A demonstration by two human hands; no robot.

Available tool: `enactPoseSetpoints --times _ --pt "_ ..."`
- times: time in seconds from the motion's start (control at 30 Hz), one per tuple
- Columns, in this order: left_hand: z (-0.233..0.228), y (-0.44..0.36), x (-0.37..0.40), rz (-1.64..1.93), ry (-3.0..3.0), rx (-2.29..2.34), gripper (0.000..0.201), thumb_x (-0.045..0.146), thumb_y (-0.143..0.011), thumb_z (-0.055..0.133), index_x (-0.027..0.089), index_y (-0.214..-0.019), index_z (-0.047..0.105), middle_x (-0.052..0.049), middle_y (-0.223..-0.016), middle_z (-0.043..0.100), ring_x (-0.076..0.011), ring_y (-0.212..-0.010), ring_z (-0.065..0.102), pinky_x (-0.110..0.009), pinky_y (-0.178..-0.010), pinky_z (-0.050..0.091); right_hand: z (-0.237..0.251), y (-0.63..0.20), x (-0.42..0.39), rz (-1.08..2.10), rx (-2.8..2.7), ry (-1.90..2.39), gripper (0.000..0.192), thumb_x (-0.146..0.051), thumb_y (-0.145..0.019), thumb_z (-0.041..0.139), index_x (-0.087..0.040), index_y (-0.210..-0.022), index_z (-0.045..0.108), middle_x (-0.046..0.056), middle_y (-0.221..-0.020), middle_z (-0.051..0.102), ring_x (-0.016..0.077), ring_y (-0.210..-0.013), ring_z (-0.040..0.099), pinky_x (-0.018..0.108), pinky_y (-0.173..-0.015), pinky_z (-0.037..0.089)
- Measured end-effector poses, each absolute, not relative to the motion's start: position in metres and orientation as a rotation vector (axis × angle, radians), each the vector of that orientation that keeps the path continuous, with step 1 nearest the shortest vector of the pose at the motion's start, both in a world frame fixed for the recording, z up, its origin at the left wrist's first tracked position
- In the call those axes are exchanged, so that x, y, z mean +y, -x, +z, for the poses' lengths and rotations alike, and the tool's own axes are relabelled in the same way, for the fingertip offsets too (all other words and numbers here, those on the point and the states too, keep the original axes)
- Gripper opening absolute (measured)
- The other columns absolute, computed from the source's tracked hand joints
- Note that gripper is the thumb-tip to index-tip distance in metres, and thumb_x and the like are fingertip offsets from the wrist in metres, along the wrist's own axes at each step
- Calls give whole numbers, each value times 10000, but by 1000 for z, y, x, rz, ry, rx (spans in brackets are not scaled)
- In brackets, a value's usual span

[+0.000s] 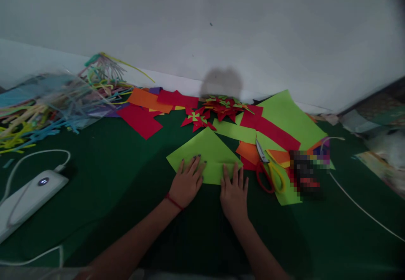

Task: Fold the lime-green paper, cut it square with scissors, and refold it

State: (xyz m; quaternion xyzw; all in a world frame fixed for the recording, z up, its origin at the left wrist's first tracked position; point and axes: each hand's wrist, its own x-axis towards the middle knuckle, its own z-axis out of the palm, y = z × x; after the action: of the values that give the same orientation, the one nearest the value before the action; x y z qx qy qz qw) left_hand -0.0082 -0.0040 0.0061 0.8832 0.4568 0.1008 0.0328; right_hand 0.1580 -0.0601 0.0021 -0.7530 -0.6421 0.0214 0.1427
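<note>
A light green sheet of paper [207, 153] lies flat on the dark green table, one corner pointing toward the wall and its near edge straight. On its left part rests my left hand [187, 181], fingers stretched out and palm down. My right hand [234, 191] presses on the right part of the sheet near its edge, fingers also extended. Just right of that hand lie scissors [265, 166] with one red and one yellow handle, blades pointing away from me. Behind the sheet sit red and green cut-paper stars [198, 119], several of them piled up.
Red paper [141, 120] and orange paper [144, 98] lie behind on the left, more green sheets [281, 113] on the right. Far left are colourful pipe cleaners [104, 71] and a white power bank [34, 197] with a cable. A blurred-out dark object [305, 174] lies right.
</note>
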Motion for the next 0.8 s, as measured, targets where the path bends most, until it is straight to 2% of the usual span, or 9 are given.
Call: enactPoseSetpoints --times 0.27,0.33,0.4,0.43,0.5,0.57,0.63,0.7,0.8 --pt "2 8 -4 319 -2722 1422 457 301 -920 293 205 -1366 321 -81 -1467 259 -237 -1343 224 -546 -1067 149 7 -161 -59 133 -1813 2183 464 -330 -906 333 -280 -1368 335 60 -1504 121 309 -1366 37 587 -1034 167" --pt "-1 9 -3 323 -2727 1407 463 323 -923 293 217 -1373 306 -83 -1466 260 -244 -1340 229 -552 -1060 155 14 -167 -47 134 -1784 2126 455 -339 -898 357 -237 -1340 385 98 -1471 228 311 -1351 154 568 -1030 202" --pt "-3 10 -3 324 -2737 1390 466 340 -926 291 230 -1379 291 -85 -1465 264 -252 -1336 238 -562 -1055 150 23 -175 -23 169 -1731 2059 455 -369 -901 352 -168 -1301 430 144 -1342 433 283 -1256 364 507 -1014 278" --pt "-3 11 -2 324 -2744 1379 468 348 -927 289 234 -1381 285 -87 -1464 265 -256 -1335 241 -567 -1054 141 28 -180 -7 260 -1698 2052 470 -395 -901 345 -146 -1288 441 157 -1250 516 274 -1162 466 478 -960 351" --pt "-2 14 0 323 -2767 1333 472 363 -929 287 234 -1383 280 -93 -1461 272 -262 -1333 245 -571 -1056 118 37 -191 27 563 -1666 2091 518 -450 -861 414 -126 -1262 462 179 -1206 540 276 -1036 544 414 -805 454" --pt "-1 17 4 308 -2809 1224 479 374 -928 291 233 -1386 273 -96 -1456 282 -262 -1332 246 -567 -1061 90 43 -202 59 678 -1720 2046 459 -460 -817 491 -137 -1134 573 147 -1076 619 242 -908 595 338 -714 466" --pt "1 21 10 280 -2853 1071 484 369 -927 295 233 -1390 259 -96 -1455 285 -253 -1332 247 -560 -1066 64 47 -212 84 798 -1786 1982 325 -437 -744 596 -159 -895 668 78 -867 677 191 -744 611 278 -653 449" --pt "3 26 17 254 -2880 931 499 370 -923 305 233 -1397 234 -96 -1460 272 -244 -1334 246 -552 -1069 43 50 -222 99 916 -1823 1931 228 -391 -664 675 -163 -681 664 12 -650 652 148 -592 575 249 -581 429" --pt "8 32 27 219 -2917 764 517 395 -908 340 259 -1395 232 -86 -1470 247 -242 -1342 225 -547 -1071 50 52 -235 99 1049 -1793 1865 165 -294 -592 724 -158 -583 631 -33 -529 598 117 -502 536 227 -522 415"
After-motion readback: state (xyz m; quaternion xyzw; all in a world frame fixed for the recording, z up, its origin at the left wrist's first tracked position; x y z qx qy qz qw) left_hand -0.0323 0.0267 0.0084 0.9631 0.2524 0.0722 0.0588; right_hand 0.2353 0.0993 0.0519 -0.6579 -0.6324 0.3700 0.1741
